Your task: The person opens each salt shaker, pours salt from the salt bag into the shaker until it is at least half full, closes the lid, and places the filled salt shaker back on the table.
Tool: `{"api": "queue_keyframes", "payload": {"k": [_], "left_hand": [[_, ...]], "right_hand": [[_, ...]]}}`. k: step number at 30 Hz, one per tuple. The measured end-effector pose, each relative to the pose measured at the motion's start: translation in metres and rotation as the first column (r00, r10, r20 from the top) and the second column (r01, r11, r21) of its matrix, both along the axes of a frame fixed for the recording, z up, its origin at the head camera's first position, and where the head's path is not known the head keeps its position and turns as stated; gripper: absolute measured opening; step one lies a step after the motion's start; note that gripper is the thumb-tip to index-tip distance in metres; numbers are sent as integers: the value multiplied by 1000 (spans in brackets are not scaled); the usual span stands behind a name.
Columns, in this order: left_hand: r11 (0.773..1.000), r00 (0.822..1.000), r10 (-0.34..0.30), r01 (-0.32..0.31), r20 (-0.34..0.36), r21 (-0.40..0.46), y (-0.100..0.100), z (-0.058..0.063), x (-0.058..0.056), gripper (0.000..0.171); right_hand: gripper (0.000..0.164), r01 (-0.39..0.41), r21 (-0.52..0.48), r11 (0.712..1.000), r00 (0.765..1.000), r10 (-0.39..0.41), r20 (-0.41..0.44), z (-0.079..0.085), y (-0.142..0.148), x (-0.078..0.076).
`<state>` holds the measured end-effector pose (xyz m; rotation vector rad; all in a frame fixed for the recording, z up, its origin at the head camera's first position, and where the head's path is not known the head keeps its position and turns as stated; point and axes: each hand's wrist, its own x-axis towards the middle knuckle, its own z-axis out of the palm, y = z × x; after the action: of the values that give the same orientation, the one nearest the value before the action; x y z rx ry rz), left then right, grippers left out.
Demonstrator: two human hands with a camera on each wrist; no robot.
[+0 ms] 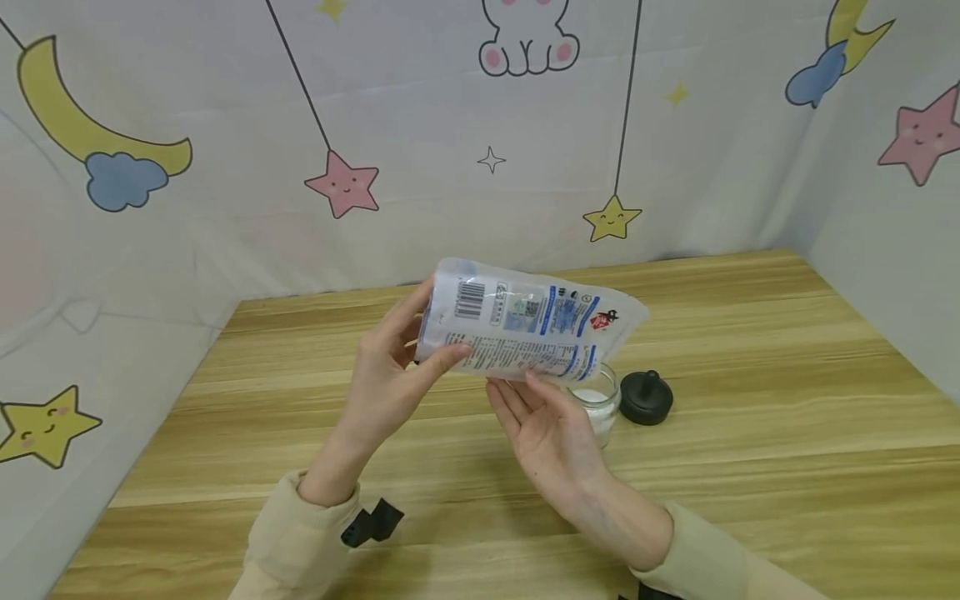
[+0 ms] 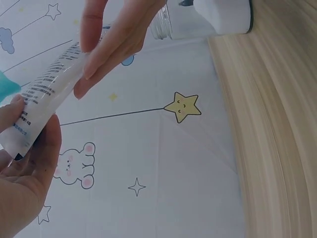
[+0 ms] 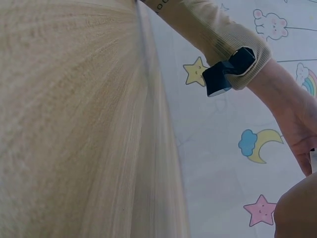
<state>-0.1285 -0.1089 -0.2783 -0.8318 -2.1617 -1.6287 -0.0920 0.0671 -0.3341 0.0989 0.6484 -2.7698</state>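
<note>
A white plastic pouch [image 1: 517, 321] with blue print, a barcode and small text is held up above the table, its narrower end toward the right. My left hand [image 1: 386, 375] grips the wide end, thumb across the printed face and fingers behind. Below the pouch, my right hand [image 1: 558, 442] is turned palm up, its fairly straight fingers touching the lower edge. Under the pouch's right part stands a glass jar [image 1: 603, 417] with white contents, partly hidden by the pouch and right hand. In the left wrist view the pouch [image 2: 47, 94] appears edge-on between both hands.
A black lid [image 1: 647, 398] with a knob lies on the wooden table [image 1: 787, 400], right of the jar. Behind the table hangs a pale curtain [image 1: 420, 108] printed with stars, moons and clouds. Black wrist mounts [image 1: 372, 523] sit by the sleeves.
</note>
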Motion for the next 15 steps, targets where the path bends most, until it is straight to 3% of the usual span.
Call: {"api": "queue_keyframes", "payload": {"k": [8, 15], "left_hand": [[1000, 999, -20, 20, 40, -4, 0, 1, 0, 74], [997, 998, -50, 52, 43, -50, -2, 1, 0, 86]], "right_hand": [[36, 11, -12, 1000, 1000, -10, 11, 0, 1, 0], [34, 12, -9, 1000, 1000, -12, 26, 0, 1, -1]]}}
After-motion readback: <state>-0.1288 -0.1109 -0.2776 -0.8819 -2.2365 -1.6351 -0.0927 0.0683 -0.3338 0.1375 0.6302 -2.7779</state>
